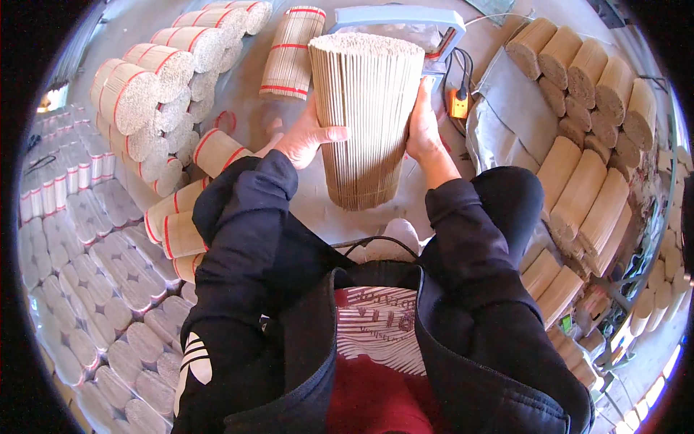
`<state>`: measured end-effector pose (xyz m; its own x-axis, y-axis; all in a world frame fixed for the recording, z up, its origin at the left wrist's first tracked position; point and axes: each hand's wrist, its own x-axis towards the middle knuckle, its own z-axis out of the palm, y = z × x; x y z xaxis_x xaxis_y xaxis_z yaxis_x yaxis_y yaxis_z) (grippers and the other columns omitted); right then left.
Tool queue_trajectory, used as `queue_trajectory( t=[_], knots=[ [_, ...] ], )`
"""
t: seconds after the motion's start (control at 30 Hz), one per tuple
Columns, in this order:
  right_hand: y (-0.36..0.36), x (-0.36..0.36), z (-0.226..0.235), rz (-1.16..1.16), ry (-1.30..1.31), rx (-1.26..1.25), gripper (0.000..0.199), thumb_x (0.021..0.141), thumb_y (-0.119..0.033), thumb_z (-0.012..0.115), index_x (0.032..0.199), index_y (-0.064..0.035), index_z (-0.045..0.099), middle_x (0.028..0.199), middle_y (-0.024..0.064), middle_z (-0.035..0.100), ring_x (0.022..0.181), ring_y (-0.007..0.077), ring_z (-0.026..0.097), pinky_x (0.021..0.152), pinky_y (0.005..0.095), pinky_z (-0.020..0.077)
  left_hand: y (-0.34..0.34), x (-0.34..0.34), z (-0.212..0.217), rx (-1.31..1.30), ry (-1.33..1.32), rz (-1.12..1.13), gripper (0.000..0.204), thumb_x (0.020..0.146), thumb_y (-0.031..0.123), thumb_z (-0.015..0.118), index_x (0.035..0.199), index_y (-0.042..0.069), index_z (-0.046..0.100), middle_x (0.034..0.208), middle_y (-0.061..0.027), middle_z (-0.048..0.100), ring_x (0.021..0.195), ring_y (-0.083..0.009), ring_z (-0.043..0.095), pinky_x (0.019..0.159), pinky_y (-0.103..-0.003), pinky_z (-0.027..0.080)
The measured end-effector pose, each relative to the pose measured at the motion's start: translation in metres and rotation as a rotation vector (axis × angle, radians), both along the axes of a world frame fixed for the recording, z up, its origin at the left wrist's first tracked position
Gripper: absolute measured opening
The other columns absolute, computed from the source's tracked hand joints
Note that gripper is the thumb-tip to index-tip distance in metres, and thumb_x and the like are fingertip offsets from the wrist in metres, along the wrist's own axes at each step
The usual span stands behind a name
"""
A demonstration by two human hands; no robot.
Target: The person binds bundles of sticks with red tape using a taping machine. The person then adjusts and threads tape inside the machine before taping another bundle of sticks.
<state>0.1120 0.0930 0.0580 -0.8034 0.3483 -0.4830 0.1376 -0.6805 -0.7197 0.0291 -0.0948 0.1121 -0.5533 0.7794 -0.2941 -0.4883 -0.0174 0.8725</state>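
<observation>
- A small workshop where thin sticks are bundled and packed, worked on the floor [249, 94].
- Round bundles tied with red bands [155, 79] piled at the left.
- Bundles wrapped in clear film [94, 289] stacked in rows.
- Tan paper-wrapped rolls [585, 181] heaped at the right.
- A blue sealing machine [397, 18] with a cable.

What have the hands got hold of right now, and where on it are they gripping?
Both hands hold one upright bundle of thin sticks standing on the floor. The left hand and the right hand clasp its opposite sides at about mid-height.
</observation>
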Motion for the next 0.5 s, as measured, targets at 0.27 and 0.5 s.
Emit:
queue_trajectory(
  t=[0.27,0.5],
  knots=[
    [-0.025,0.001,0.009,0.002,0.067,-0.125,0.063,0.094,-0.053,0.026,0.132,-0.0057,0.041,0.132,0.0094,0.047,0.118,0.0225,0.048,0.101,0.0348,0.0346,-0.031,0.023,-0.018,-0.127,0.069,-0.089,0.089,0.056,-0.001,0.08,0.131,0.005,0.033,0.126,-0.0051,0.049,0.117,-0.0187,0.046,0.1,-0.034,0.036],
    [-0.034,-0.002,0.0,0.064,0.188,-0.352,0.061,0.093,-0.052,0.031,0.13,-0.0047,0.044,0.131,0.0128,0.048,0.118,0.0266,0.046,0.104,0.0388,0.0319,-0.057,0.043,-0.043,-0.271,0.276,-0.055,0.089,0.054,0.002,0.083,0.13,0.002,0.036,0.125,-0.0073,0.05,0.117,-0.0189,0.046,0.101,-0.032,0.036]
  ],
)
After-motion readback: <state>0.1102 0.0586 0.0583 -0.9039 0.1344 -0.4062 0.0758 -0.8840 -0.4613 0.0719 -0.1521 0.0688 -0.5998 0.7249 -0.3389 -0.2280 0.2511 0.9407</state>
